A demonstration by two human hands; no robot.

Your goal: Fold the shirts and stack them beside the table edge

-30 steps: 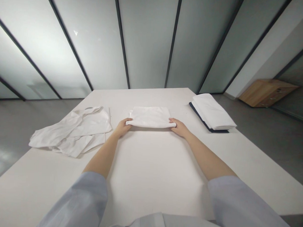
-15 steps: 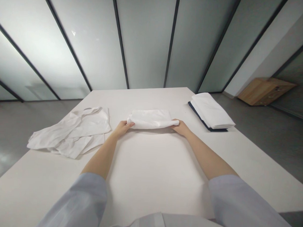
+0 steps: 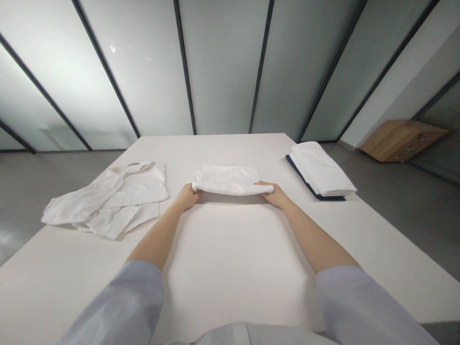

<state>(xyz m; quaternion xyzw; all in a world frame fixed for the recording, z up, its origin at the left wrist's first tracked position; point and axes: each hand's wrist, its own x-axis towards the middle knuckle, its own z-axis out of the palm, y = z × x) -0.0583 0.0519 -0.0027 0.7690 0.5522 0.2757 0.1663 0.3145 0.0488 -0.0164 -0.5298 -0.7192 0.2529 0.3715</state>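
Observation:
A folded white garment [image 3: 229, 180] lies crosswise in front of me, its near edge rolled or doubled over and slightly lifted. My left hand [image 3: 187, 196] grips its left end, with the fingers mostly tucked beneath the cloth. At the opposite end my right hand [image 3: 273, 193] is closed on the near corner, fingers on top of the fabric. What kind of garment it is cannot be made out in its folded state.
A loosely spread white shirt-like garment [image 3: 112, 201] lies at the table's left edge. On the right, a neatly folded white stack [image 3: 320, 168] rests on a dark navy piece [image 3: 308, 183]. The white table [image 3: 234, 258] reaches toward frosted glass panels; a wooden cabinet [image 3: 402, 141] stands beyond, right.
My left hand's fingers have gone from the top of the cloth to underneath its left end. The right fingers now reach further over the near edge. The garment has barely moved.

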